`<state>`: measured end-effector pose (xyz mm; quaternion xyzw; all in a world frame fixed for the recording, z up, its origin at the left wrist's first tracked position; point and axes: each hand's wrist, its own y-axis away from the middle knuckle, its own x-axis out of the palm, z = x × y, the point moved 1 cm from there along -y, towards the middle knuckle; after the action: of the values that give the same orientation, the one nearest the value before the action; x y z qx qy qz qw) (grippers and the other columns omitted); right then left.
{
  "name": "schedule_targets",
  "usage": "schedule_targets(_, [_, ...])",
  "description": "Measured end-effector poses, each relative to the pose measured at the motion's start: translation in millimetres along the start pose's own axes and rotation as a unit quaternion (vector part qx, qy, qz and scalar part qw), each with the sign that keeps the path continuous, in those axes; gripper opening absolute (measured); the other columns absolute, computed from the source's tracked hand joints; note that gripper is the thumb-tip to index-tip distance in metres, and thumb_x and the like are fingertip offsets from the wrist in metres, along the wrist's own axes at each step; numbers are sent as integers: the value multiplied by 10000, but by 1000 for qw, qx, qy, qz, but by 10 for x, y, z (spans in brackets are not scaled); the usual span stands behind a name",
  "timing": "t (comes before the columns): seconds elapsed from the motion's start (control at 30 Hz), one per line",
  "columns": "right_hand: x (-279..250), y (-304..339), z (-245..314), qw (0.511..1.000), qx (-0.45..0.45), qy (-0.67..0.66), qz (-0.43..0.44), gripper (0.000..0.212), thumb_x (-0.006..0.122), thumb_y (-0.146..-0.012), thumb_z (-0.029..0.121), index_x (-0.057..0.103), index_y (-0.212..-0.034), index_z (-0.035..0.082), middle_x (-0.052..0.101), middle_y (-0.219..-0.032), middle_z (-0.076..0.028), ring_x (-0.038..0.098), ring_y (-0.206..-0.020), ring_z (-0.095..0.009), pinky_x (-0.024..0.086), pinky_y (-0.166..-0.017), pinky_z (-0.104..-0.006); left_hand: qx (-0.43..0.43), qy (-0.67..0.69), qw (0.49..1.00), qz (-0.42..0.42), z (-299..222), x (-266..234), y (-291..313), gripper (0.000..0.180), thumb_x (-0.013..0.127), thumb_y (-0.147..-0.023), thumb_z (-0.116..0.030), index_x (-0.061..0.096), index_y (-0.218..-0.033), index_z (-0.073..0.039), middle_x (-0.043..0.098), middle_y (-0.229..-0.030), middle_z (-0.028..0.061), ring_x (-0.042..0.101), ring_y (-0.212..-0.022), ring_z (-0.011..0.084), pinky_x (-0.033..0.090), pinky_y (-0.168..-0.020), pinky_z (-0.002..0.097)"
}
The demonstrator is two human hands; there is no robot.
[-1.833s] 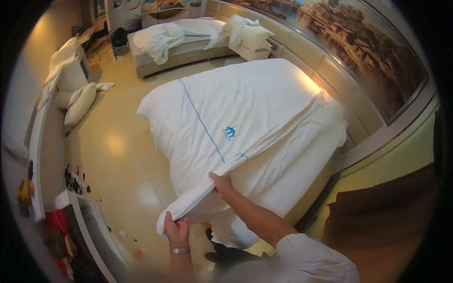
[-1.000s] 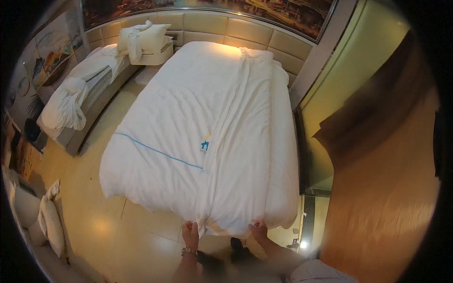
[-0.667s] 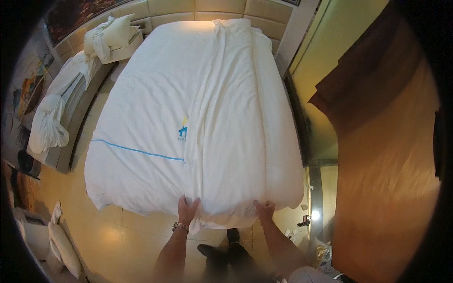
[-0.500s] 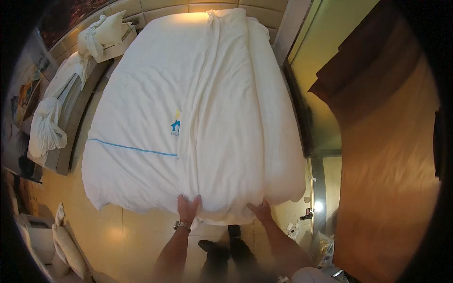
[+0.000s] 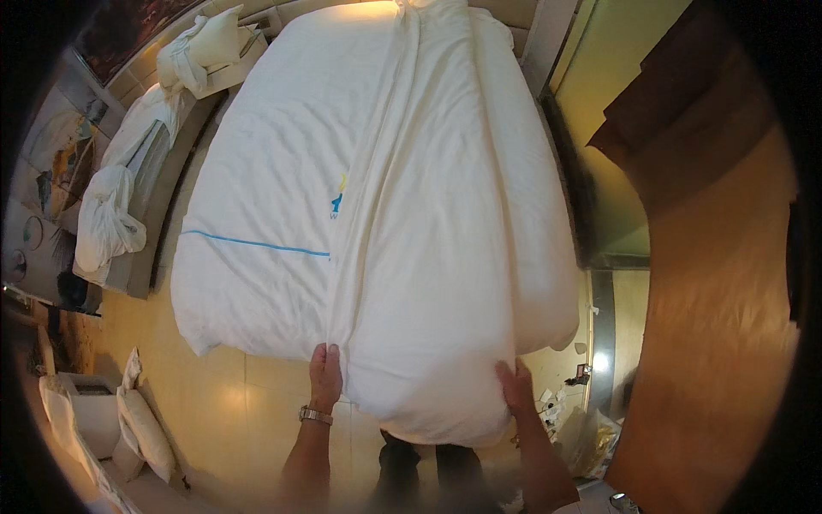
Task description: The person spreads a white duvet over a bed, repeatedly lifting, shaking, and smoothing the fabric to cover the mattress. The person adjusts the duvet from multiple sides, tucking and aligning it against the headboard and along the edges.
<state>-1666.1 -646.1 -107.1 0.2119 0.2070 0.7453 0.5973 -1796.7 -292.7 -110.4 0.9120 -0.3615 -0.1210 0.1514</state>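
A white duvet (image 5: pixel 428 283) covers the bed, with a folded-over layer running lengthwise down its right half. My left hand (image 5: pixel 325 377), a metal watch on its wrist, is closed on the left edge of that folded duvet at the foot end. On the other side, my right hand (image 5: pixel 515 387) grips the same layer near its right corner. Between my hands the duvet bulges toward me and hangs over the foot of the bed, hiding part of my legs. A blue stripe (image 5: pixel 257 245) and a small blue and yellow emblem mark the left part.
Along the left wall stands a low bench (image 5: pixel 175 163) piled with white linen (image 5: pixel 111 218) and a pillow (image 5: pixel 214 38). A chair with cushions (image 5: pixel 145 428) is at the lower left. Small litter (image 5: pixel 552 407) lies on the floor at right, near a large brown panel (image 5: pixel 711 283).
The folded duvet's foot end has been drawn toward me and now bulges farther over the bed's end. My hands have moved farther apart. The whole view has shifted slightly.
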Motion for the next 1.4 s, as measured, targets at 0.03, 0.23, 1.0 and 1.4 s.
schedule_targets(0.03, [24, -14, -162, 999, 49, 6, -6, 406, 669, -886, 285, 603, -1145, -20, 654, -1000, -96, 616, -880, -181, 518, -784, -365, -12, -138, 990, 15, 435, -168, -184, 222, 493, -941, -201, 556, -871, 0, 546, -731, 8, 451, -654, 86, 417, -605, 306])
schedule_targets(0.23, [176, -280, -1004, 972, 171, -54, 154, 569, 756, -814, 278, 539, -1254, -10, 618, -1154, -120, 595, -1057, -234, 507, -864, -387, 50, -174, 983, 21, 945, -90, -485, 373, 419, -973, -316, 552, -951, 31, 574, -798, 146, 521, -769, 241, 437, -742, 377])
schedule_targets(1.0, [34, 1170, -1671, 967, -52, 179, -174, 464, 594, -914, 307, 546, -1217, -41, 624, -1124, -149, 590, -995, -258, 452, -891, -386, -93, -154, 983, 48, 1336, -1063, 911, 305, 562, -934, -279, 598, -917, 23, 527, -666, 10, 475, -626, 106, 409, -547, 308])
schedule_targets(1.4, [-359, 1112, -2361, 924, -3, 348, -156, 344, 609, -888, 281, 609, -1103, 12, 641, -1015, -175, 617, -906, -329, 469, -882, -423, 102, -433, 895, 34, 1548, -1588, 944, 342, 624, -833, -146, 533, -1129, -2, 629, -943, 215, 613, -899, 395, 503, -779, 477])
